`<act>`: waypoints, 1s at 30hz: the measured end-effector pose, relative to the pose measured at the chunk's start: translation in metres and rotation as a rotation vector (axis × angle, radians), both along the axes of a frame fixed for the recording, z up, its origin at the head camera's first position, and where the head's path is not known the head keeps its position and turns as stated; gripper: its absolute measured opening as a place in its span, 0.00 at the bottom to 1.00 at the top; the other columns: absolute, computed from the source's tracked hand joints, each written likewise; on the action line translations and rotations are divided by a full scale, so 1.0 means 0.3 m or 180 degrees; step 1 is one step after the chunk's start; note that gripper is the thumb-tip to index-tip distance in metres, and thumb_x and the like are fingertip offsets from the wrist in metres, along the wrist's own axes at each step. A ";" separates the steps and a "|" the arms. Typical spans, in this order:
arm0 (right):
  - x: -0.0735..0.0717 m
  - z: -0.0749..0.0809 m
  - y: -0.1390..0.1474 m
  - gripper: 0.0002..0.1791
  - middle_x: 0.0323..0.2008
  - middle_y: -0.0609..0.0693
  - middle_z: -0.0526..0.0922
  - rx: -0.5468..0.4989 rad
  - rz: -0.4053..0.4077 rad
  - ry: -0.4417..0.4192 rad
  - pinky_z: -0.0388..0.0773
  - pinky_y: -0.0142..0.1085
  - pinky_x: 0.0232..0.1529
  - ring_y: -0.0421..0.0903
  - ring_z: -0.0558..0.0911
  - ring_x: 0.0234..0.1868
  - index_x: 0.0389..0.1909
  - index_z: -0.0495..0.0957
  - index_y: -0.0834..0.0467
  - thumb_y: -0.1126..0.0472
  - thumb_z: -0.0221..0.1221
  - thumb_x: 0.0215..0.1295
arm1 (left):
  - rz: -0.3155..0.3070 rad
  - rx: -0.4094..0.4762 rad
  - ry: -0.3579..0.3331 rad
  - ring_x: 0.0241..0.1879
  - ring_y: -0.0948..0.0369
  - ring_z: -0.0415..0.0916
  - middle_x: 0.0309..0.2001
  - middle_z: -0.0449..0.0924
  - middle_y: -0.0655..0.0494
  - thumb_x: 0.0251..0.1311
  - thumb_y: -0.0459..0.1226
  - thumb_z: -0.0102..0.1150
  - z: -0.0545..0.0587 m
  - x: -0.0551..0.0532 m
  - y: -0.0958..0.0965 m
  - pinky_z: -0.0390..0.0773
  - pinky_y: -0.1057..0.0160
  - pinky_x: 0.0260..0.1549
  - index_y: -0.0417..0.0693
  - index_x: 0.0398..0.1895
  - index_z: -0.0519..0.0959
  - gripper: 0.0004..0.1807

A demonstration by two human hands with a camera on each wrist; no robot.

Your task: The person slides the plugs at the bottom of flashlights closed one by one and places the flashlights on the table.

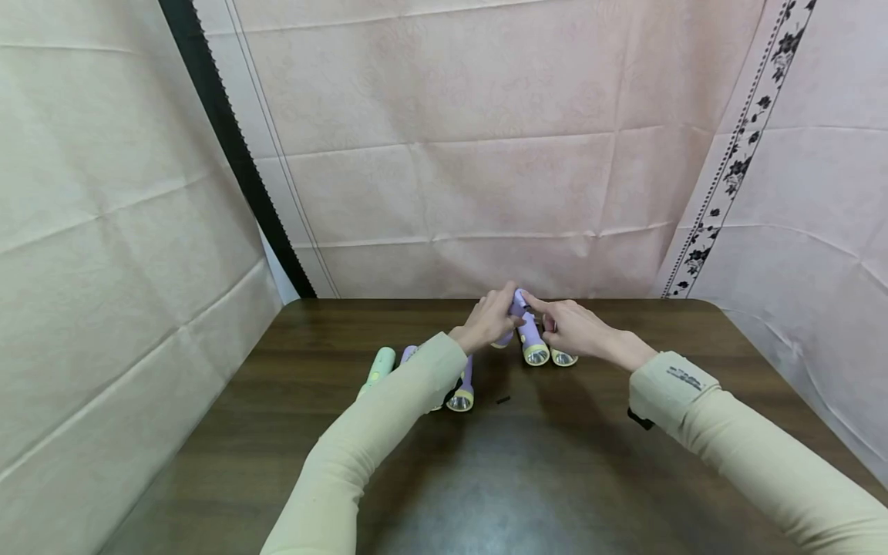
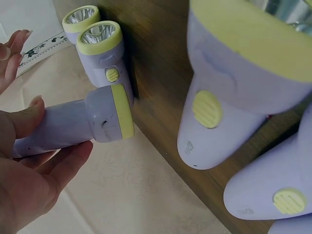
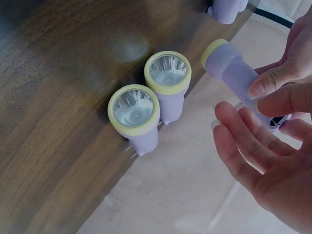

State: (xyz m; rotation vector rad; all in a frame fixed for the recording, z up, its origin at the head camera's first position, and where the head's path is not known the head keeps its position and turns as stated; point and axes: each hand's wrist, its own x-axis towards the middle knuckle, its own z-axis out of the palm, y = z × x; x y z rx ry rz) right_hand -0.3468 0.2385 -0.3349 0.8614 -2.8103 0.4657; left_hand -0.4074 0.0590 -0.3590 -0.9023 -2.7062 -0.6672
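Note:
A purple flashlight (image 2: 63,124) with a yellow rim is gripped in my left hand (image 1: 489,314), between the thumb and fingers, lens end away from the palm. At its tail, a dark recess shows in the right wrist view. My right hand (image 3: 278,180) has its thumb and a finger pinching that tail, while its other fingers extend loosely below. Just right of the held one, two more purple flashlights, a nearer one (image 3: 134,112) and a farther one (image 3: 168,73), lie side by side with lenses toward me. Thin metal prongs stick out of their sides.
Left of the hands, several more flashlights lie on the brown table (image 1: 555,478), among them a green one (image 1: 379,366) and a purple one (image 1: 462,389), partly hidden by my left sleeve. A small dark strip (image 1: 502,400) lies nearby. Pale cloth (image 1: 451,193) hangs behind the table.

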 end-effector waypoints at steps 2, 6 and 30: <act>0.000 0.002 0.001 0.41 0.18 0.44 0.73 -0.0027 0.0009 -0.0010 0.61 0.30 0.20 0.37 0.65 0.17 0.72 0.58 0.58 0.73 0.54 0.53 | 0.0011 -0.0030 -0.0001 0.36 0.55 0.79 0.39 0.82 0.51 0.57 0.39 0.66 0.004 0.005 0.001 0.76 0.58 0.35 0.48 0.50 0.67 0.21; -0.003 0.001 0.005 0.41 0.17 0.43 0.69 -0.0057 0.0038 -0.0020 0.60 0.29 0.21 0.36 0.64 0.17 0.73 0.57 0.58 0.74 0.53 0.53 | 0.0048 -0.0080 -0.0028 0.36 0.55 0.79 0.38 0.81 0.51 0.58 0.40 0.66 0.012 0.014 0.003 0.76 0.58 0.34 0.48 0.50 0.67 0.22; 0.009 0.016 -0.024 0.39 0.27 0.50 0.83 -0.0367 0.0113 0.0236 0.72 0.32 0.26 0.37 0.74 0.22 0.72 0.57 0.63 0.73 0.54 0.56 | 0.0794 -0.0689 -0.0545 0.38 0.52 0.81 0.41 0.81 0.49 0.56 0.49 0.67 0.054 0.067 0.001 0.78 0.56 0.34 0.50 0.55 0.61 0.32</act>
